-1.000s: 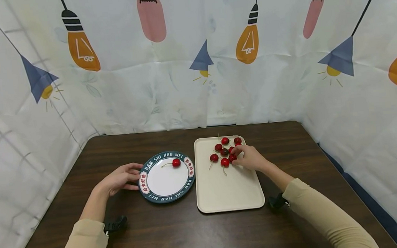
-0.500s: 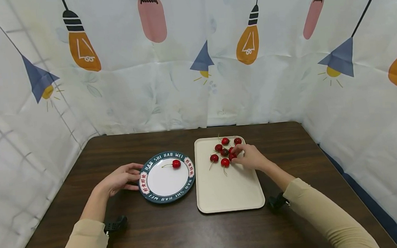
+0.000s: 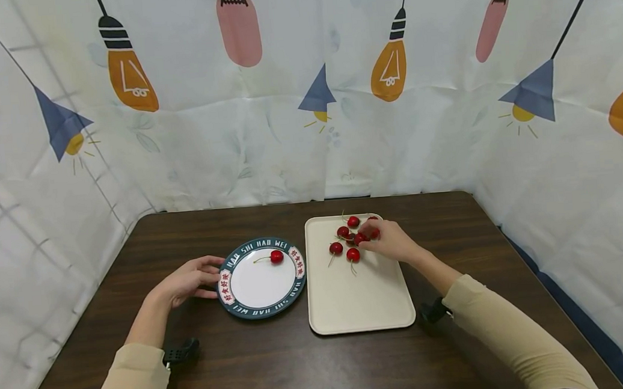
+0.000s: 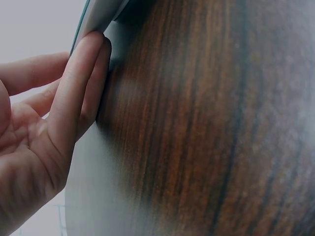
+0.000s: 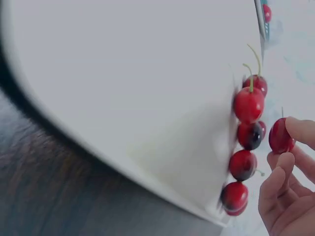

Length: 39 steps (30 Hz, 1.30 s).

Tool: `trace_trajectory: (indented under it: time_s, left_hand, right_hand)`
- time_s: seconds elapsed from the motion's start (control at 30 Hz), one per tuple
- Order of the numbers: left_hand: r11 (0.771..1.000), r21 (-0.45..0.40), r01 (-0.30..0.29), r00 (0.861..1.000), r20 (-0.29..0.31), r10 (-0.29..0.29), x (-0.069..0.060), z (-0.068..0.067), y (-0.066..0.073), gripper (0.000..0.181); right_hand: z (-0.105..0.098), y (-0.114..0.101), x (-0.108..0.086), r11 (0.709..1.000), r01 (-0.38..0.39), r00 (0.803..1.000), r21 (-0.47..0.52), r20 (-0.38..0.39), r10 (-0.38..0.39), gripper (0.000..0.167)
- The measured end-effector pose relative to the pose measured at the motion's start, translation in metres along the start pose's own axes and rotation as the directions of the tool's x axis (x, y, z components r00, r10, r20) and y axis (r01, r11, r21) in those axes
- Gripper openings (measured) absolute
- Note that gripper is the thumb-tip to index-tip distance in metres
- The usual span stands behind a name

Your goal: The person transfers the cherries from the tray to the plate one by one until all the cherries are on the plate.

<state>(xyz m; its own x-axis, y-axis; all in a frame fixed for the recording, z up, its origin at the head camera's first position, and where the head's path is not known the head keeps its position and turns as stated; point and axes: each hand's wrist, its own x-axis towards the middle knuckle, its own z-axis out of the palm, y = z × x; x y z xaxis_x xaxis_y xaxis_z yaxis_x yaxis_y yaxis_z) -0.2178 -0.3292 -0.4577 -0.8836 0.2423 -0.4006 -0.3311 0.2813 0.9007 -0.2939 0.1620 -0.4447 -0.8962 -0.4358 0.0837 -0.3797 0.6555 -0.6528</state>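
Observation:
A teal-rimmed white plate [image 3: 258, 288] lies left of the table's middle, with one stemmed cherry [image 3: 276, 256] on it. My left hand [image 3: 193, 280] touches the plate's left rim with fairly straight fingers [image 4: 69, 93], which meet its edge and side in the left wrist view. Over the far right part of the cream tray [image 3: 359, 299], my right hand [image 3: 391, 242] pinches a dark red cherry [image 5: 280, 136] between thumb and fingertips. That cherry is apart from the others in the right wrist view. Several red cherries [image 3: 352, 255] lie on the tray, some partly hidden by my right hand.
Plate and tray stand side by side on a dark wood table [image 3: 237, 368], with a narrow gap between them. A patterned white curtain [image 3: 287, 154] hangs behind the table and along its sides. A dark strap [image 3: 181, 352] is on my left wrist.
My right hand has moved slightly away from me and up from the tray, with a cherry now pinched in its fingers. My left hand and the plate have stayed in place.

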Motion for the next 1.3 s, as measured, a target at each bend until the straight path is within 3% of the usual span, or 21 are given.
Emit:
trace_trajectory:
  time_s: [0.63, 1.3]
  left_hand:
    - [1.000, -0.002, -0.012, 1.000, 0.008, 0.012, 0.000, 0.000, 0.002, 0.059]
    - [1.000, -0.002, -0.006, 1.000, 0.008, 0.006, 0.002, -0.002, -0.001, 0.059]
  right_hand:
    - [0.020, -0.038, 0.015, 0.995, 0.090, 0.994, 0.048, 0.055, -0.092, 0.026]
    - [0.052, -0.069, 0.034, 0.996, 0.089, 0.982, 0.030, 0.163, -0.093, 0.028]
